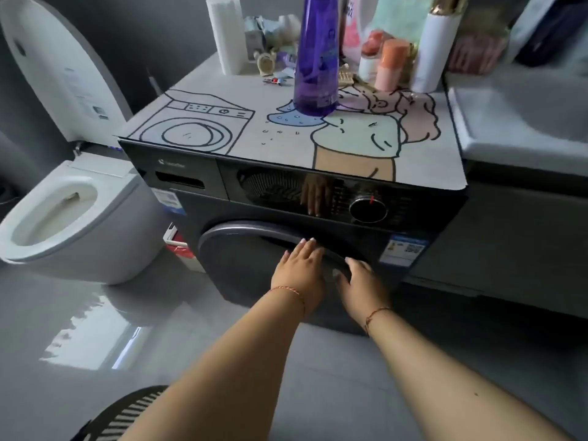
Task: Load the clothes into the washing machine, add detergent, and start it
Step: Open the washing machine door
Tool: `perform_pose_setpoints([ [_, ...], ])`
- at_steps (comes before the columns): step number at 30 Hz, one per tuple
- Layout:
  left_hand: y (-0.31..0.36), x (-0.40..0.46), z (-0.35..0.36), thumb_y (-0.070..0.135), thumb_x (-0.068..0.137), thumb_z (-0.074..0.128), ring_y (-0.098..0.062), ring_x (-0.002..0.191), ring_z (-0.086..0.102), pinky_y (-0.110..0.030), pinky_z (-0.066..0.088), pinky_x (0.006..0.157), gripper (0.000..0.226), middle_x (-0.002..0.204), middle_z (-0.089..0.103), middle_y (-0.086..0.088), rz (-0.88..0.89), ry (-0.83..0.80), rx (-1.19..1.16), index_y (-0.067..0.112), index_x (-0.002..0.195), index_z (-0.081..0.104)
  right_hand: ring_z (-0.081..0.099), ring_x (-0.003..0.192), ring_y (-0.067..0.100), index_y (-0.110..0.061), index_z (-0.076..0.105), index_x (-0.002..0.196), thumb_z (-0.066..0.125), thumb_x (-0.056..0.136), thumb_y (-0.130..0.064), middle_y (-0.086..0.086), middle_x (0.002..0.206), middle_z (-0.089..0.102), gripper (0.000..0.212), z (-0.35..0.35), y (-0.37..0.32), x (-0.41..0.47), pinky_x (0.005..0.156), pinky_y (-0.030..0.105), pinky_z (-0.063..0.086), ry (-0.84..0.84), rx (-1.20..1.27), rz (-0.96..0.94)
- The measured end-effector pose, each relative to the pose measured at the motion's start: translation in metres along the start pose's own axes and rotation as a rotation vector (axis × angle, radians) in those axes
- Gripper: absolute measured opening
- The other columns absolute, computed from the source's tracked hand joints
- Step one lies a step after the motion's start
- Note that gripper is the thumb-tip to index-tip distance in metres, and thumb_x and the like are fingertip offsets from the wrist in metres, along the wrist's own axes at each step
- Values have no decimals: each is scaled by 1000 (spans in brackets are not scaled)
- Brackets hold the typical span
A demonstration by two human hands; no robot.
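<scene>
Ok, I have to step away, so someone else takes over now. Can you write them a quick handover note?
Left hand: flat, fingers straight, on the round dark door of the dark grey front-loading washing machine.
Right hand: on the door's right rim, grip unclear.
Door looks closed or nearly so; whether clothes are inside cannot be seen.
Tall purple bottle stands on the machine's top.
Left: detergent not visibly added, round dial untouched, start.

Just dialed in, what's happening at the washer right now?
A person has both hands on the round dark door of the dark grey front-loading washing machine. The left hand lies flat on it and the right hand is at its right rim. The door looks closed. A tall purple bottle stands on top.
</scene>
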State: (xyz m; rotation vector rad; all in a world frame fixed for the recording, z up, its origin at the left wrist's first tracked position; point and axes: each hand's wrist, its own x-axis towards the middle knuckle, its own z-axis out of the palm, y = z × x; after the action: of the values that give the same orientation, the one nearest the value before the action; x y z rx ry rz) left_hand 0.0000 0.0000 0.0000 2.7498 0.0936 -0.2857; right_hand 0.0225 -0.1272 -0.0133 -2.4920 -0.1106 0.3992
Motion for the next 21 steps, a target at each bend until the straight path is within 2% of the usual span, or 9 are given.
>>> perform_pose_setpoints([
  [3, -7, 6, 8, 23, 93, 44, -14, 148, -8, -38, 0, 119, 66, 161, -1, 4, 18, -27, 108, 20, 151, 14, 41, 133, 25, -17, 36, 142, 47, 95, -36, 5, 148, 38, 52, 10, 3, 3, 106, 40, 40, 28, 33, 38],
  [8, -10, 23, 15, 24, 90, 45, -14, 148, -8, -41, -2, 119, 70, 161, 0, 4, 72, 26, 211, 20, 152, 12, 42, 131, 26, -15, 38, 140, 50, 94, -33, 5, 146, 40, 51, 16, 12, 22, 106, 39, 40, 58, -39, 42],
  [11, -12, 33, 18, 22, 88, 48, -15, 148, -1, -44, -3, 119, 72, 160, 9, 4, 84, 52, 239, 22, 151, 13, 46, 127, 27, -11, 43, 136, 50, 94, -32, 6, 143, 42, 47, 22, 15, 35, 103, 38, 41, 54, -86, 54],
  [16, -11, 33, 23, 21, 85, 50, -18, 143, 17, -45, -1, 119, 67, 148, 29, 4, 111, 179, 233, 24, 148, 26, 49, 122, 32, -11, 47, 133, 51, 94, -29, 9, 138, 47, 43, 28, 20, 49, 99, 38, 42, 68, -130, 64],
  [21, -12, 31, 25, 21, 86, 49, -17, 144, 15, -43, -3, 119, 66, 149, 28, 5, 114, 194, 213, 24, 148, 26, 57, 105, 34, -9, 58, 113, 51, 93, -31, 12, 119, 57, 30, 31, 17, 53, 84, 39, 48, 135, -178, 53],
])
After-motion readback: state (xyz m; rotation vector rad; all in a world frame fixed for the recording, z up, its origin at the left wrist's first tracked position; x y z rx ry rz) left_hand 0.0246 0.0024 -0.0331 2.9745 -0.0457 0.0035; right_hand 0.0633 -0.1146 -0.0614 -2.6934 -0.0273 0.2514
